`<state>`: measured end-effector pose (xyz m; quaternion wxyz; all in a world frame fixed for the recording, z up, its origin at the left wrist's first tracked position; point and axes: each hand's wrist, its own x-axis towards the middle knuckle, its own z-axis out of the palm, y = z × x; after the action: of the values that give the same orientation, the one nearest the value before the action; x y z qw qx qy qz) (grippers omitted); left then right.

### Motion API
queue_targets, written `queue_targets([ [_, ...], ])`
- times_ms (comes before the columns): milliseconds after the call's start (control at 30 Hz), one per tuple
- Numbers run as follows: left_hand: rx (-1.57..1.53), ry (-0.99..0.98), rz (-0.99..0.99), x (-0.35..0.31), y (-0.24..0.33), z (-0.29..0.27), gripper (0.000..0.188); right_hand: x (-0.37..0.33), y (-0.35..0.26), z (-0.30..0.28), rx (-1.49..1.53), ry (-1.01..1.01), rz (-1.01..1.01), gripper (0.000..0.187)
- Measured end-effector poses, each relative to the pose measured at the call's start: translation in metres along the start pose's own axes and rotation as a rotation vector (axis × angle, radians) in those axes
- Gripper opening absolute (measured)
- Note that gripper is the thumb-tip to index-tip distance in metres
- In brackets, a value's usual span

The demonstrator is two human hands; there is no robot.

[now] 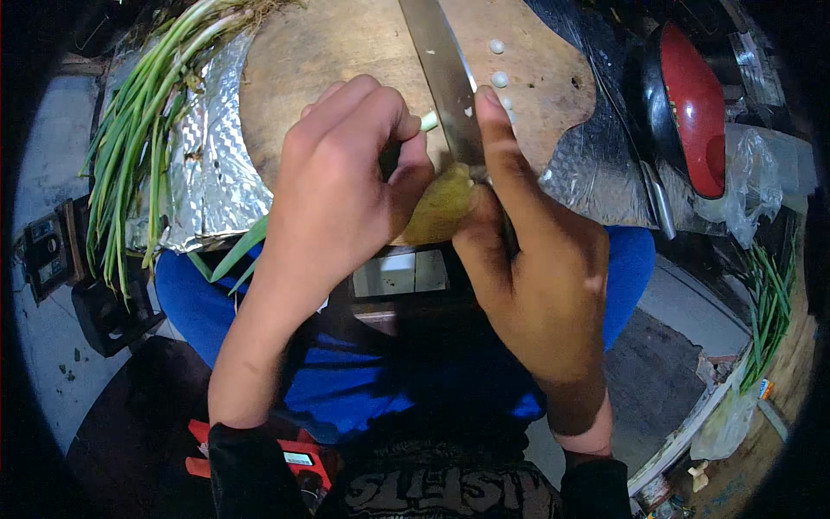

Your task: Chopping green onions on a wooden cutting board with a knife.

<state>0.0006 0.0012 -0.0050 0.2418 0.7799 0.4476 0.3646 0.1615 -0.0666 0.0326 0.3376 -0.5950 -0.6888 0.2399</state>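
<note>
Gripping the knife, the right hand is half-closed. Left of the knife, the curled left hand pinches a scallion.

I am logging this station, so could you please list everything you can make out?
Chopping board: one, brown, top centre
Knife: one, grey, over board
Held stalk: one, pale green, beside knife
Round slices: at least three, white, right of knife
Spring onions: one bunch, green, left
Patterned sheet: one, silver, board's left
Bowl-like container: one, red-and-black, upper right
Clear bags: two, colourless, right
Leafy bunch: one, green, far right
Unclear object: one, red, lower left
Sleeves: two, black, lower edge
Left hand: one, bare, around stalk
Right hand: one, bare, on knife
</note>
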Motion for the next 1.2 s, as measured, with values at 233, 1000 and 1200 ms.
queue_targets([
  [233,0.02,0.003,0.02,0.0,0.0,0.0,0.019,0.002,-0.005,-0.001,-0.017,-0.071,0.028,0.068],
  [1000,0.035,-0.041,0.033,0.002,0.001,-0.002,0.02,0.001,0.0,0.013,-0.12,-0.011,0.009,0.076],
  [1200,0.049,-0.028,0.02,0.001,0.001,-0.003,0.018,0.015,-0.004,0.012,-0.146,-0.068,0.072,0.07],
])
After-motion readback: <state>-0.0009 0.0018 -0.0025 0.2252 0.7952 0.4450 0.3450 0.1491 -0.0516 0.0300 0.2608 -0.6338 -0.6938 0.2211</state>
